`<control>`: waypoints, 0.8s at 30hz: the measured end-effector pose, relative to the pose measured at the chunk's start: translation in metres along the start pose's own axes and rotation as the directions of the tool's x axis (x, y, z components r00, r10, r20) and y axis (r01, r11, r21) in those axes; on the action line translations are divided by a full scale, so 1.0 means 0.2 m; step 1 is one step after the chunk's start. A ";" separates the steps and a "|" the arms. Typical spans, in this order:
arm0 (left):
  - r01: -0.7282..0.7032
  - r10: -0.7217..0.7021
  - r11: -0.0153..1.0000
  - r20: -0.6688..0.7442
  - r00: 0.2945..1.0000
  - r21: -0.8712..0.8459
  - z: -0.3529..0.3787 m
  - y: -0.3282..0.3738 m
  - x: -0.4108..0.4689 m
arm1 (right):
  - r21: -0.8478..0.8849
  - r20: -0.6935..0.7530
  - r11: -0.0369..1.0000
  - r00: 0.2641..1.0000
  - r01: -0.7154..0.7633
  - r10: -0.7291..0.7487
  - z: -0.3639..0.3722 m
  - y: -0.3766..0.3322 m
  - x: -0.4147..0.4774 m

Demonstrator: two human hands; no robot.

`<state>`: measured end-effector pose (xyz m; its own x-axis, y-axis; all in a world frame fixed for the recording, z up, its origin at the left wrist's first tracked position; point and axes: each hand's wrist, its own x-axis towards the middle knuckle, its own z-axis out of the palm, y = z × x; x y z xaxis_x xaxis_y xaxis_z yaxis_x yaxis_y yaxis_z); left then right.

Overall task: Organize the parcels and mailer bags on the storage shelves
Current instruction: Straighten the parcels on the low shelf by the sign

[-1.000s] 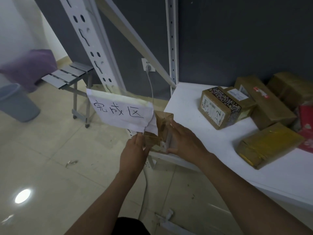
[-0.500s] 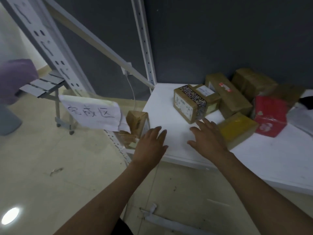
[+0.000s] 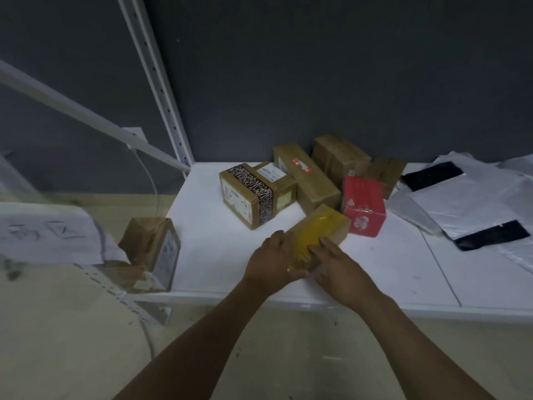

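Since half a second ago, both hands have come forward from the shelf's front and closed on a parcel. From the head camera, my left hand [image 3: 269,264] curls round the near left corner of the flat parcel wrapped in yellow tape [image 3: 317,230], thumb tucked round its end. My right hand [image 3: 343,269] clasps it from the right, fingers bent over the top. The parcel lies on the white storage shelf [image 3: 213,255], its far end just beside the red carton [image 3: 363,204] and near the brown cardboard box with black patterned tape [image 3: 246,197]. Grey mailer bags [image 3: 467,200] lie well apart to the right. I judge this the pick-up step of sorting. Next I must lift the parcel clear without nudging the red carton, then choose its place.
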<state>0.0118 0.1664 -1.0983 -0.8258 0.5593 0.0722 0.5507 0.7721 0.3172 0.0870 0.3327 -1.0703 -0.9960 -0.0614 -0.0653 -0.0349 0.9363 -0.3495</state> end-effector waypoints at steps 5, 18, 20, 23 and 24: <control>0.078 -0.094 0.984 -0.095 0.991 -0.159 0.05 -0.01 0.02 | 0.154 -0.084 0.988 0.996 0.024 -0.011 0.02 0.05 0.02; 0.132 -0.156 0.825 0.002 0.988 -0.549 -0.23 -0.26 -0.21 | 0.978 0.002 0.187 0.894 -0.096 0.447 -0.04 -0.18 0.18; 0.150 -0.155 0.784 0.045 0.987 -0.603 -0.28 -0.26 -0.23 | 0.956 -0.085 0.293 0.930 -0.025 0.357 -0.06 -0.23 0.17; 0.124 -0.151 0.716 0.020 0.988 -0.687 -0.31 -0.24 -0.23 | 0.896 -0.122 0.442 0.980 0.040 0.158 -0.04 -0.31 0.17; 0.123 -0.184 0.701 -0.012 0.983 -0.703 -0.32 -0.24 -0.24 | 0.868 -0.122 0.494 0.987 0.055 0.105 -0.04 -0.33 0.17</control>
<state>0.0165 0.0838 -1.0570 -0.9145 0.4039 0.0236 0.1987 0.3977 0.8957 0.0556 0.2709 -1.0426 -0.9968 0.0795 0.0127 0.0001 0.1590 -0.9873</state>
